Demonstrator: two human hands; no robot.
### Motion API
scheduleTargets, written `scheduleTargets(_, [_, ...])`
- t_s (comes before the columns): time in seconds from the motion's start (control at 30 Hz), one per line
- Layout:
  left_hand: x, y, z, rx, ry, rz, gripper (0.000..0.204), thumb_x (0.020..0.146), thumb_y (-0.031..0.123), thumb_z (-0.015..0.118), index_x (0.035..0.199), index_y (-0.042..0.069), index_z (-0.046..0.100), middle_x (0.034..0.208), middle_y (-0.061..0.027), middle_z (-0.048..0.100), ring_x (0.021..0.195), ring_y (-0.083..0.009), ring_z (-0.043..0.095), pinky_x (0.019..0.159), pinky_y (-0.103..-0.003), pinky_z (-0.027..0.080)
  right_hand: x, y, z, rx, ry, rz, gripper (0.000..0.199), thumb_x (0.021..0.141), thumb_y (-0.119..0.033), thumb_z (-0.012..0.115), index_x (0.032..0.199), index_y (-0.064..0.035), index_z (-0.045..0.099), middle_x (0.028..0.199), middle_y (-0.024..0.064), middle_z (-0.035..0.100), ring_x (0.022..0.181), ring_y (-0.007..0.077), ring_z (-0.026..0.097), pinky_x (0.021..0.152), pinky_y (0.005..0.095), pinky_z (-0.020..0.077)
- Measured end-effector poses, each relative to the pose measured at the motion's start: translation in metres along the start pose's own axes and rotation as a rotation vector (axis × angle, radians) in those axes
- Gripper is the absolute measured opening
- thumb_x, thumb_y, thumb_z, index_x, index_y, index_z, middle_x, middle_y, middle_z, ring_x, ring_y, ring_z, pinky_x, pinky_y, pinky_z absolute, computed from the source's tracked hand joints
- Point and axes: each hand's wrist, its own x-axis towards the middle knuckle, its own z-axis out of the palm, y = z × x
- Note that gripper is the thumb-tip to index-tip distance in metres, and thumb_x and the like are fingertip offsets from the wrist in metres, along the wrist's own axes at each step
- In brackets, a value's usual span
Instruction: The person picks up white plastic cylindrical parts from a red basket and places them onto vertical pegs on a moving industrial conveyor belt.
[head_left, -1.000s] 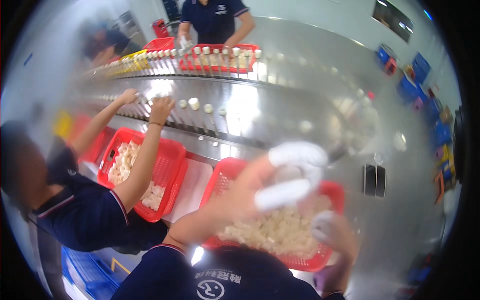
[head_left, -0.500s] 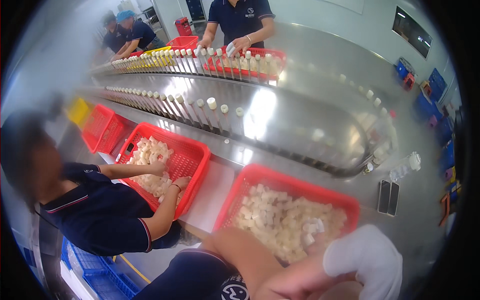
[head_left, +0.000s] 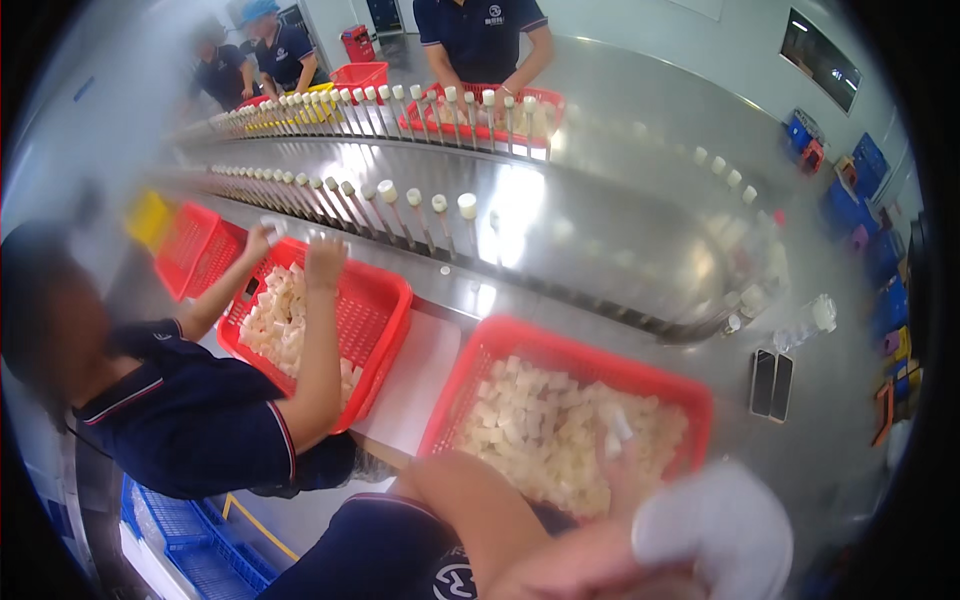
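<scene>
In the lower right stands a red perforated basket [head_left: 452, 385] heaped with short cream-white pieces [head_left: 530, 430]. Over the heap, blurred by motion, is a bare hand that looks like my left hand [head_left: 622, 475]. Bright white bits [head_left: 618, 428] show at its fingertips; finger covers or held pieces, I cannot tell. A white glove [head_left: 715, 530] at the lower edge, beside the basket's near right corner, seems to be on my right hand; its fingers are hidden. My bare forearm [head_left: 570, 565] crosses in front of the basket, out of focus.
A steel table [head_left: 560, 230] carries upright metal rods [head_left: 430, 225] topped with white pieces, along a looping slot. To the left a co-worker [head_left: 180, 420] sits at another red basket [head_left: 395, 335]. More people stand across the table. Two phones [head_left: 770, 385] lie at right, near a clear bottle [head_left: 805, 318].
The co-worker on the left has lifted both hands out of the basket toward the rods. The person opposite has lowered their hands into their basket. My hand has shifted slightly over the heap.
</scene>
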Motion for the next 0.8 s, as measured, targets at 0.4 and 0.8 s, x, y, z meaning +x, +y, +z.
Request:
scheduleTargets(0.4, [-0.047,0.143,-0.189,1.491,0.518,-0.099,0.04,0.073,-0.01,0.062,0.104,0.007,0.041,0.109,-0.0061,0.051,0.103,-0.0157,0.051,0.089,-0.028,0.042,-0.015,-0.011,0.148,-0.668,-0.448,-0.47,0.036,0.074,0.008,0.058,0.1,-0.0134,0.049,0.106,0.0035,0.054,0.076,0.0098,0.054,0.051,0.0185,0.0392])
scheduleTargets(0.8, [-0.017,0.137,-0.257,1.977,0.589,-0.03,0.04,0.073,-0.002,0.067,0.109,-0.004,0.049,0.103,-0.007,0.058,0.093,-0.0151,0.057,0.083,-0.028,0.046,0.002,-0.043,0.145,-0.383,-0.304,-0.335,0.035,0.078,0.007,0.053,0.109,-0.0089,0.049,0.103,0.0082,0.057,0.096,0.0172,0.056,0.046,0.0188,0.0354])
